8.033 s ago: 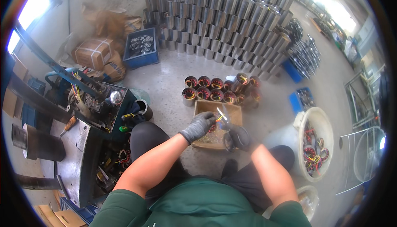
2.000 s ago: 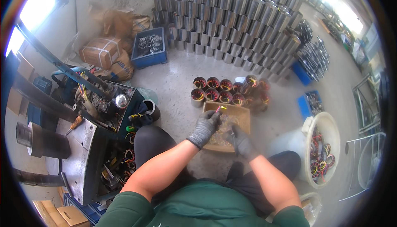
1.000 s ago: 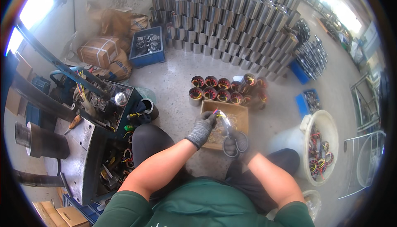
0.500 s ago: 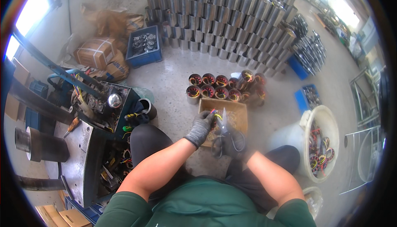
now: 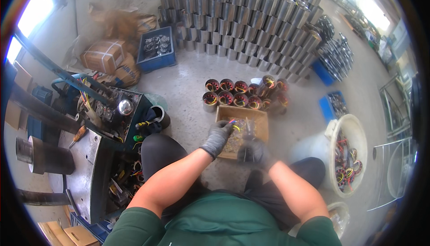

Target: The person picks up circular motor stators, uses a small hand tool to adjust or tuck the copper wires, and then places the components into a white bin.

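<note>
In a grey glove, my left hand (image 5: 218,137) is closed on a small bunch of coloured wires (image 5: 236,128); yellow, red and blue ends poke out past the fingers. My right hand (image 5: 257,153), also gloved, grips a pair of scissors (image 5: 249,130). Motion smears the scissors, and their blades point away from me, just right of the wires. Both hands are over a shallow cardboard box (image 5: 263,129) with small scraps in its bottom. Just beyond it stand several metal cylinders (image 5: 209,103) with red and yellow wire windings inside.
A white tub (image 5: 330,156) of wound coils stands at right. A metal bench (image 5: 85,170) with a screwdriver (image 5: 79,135) is close on my left. Stacked steel tubes (image 5: 242,35) rise at the back, near a blue crate (image 5: 156,64) of metal parts.
The scissors have swung more upright and shifted slightly right, away from the wires, with my right hand blurred. My left hand stays nearly in place with the wires.
</note>
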Motion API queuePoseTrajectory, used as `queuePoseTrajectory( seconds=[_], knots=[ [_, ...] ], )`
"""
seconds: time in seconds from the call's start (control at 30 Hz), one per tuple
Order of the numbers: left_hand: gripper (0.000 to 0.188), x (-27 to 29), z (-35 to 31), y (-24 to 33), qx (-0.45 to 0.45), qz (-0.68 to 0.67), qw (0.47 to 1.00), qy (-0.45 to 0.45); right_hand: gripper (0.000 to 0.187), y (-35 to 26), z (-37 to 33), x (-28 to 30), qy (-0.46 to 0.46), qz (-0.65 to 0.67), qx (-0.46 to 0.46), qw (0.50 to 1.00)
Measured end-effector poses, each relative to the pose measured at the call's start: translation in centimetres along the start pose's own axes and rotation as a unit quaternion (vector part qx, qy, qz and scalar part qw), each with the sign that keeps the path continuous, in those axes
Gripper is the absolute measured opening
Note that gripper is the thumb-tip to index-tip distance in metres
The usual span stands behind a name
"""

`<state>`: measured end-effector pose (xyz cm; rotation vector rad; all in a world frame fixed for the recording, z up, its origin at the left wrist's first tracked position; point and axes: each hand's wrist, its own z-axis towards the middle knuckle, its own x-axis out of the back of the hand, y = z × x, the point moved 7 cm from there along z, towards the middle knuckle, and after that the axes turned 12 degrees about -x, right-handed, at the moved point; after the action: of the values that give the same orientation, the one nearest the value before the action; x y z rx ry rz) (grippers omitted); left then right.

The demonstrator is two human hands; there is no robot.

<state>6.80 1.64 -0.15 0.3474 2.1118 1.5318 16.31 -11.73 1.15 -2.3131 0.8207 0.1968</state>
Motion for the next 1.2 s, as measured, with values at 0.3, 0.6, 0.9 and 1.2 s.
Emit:
queuePoseTrajectory(
  seconds=[0.3, 0.6, 0.9, 1.2],
  knots=[
    [0.016, -0.3, 0.2, -0.2, -0.029, 0.085, 0.996, -0.015, 0.036, -0.8, 0.7, 0.5, 0.051, -0.368, 0.223, 0.901],
    [0.026, -1.4, 0.4, -0.6, -0.071, 0.222, 0.964, -0.128, 0.028, -1.3, -0.9, 0.4, 0.008, -0.151, -0.016, 0.988],
    [0.03, -0.1, 0.9, 0.7, -0.107, 0.194, 0.973, -0.069, 0.022, -2.5, -2.1, -0.4, -0.019, -0.15, 0.029, 0.988],
    [0.025, 7.4, -3.7, 17.9, -0.246, 0.004, 0.969, -0.001, 0.045, -1.5, -0.3, 4.7, 0.048, -0.229, 0.136, 0.963]
  ],
)
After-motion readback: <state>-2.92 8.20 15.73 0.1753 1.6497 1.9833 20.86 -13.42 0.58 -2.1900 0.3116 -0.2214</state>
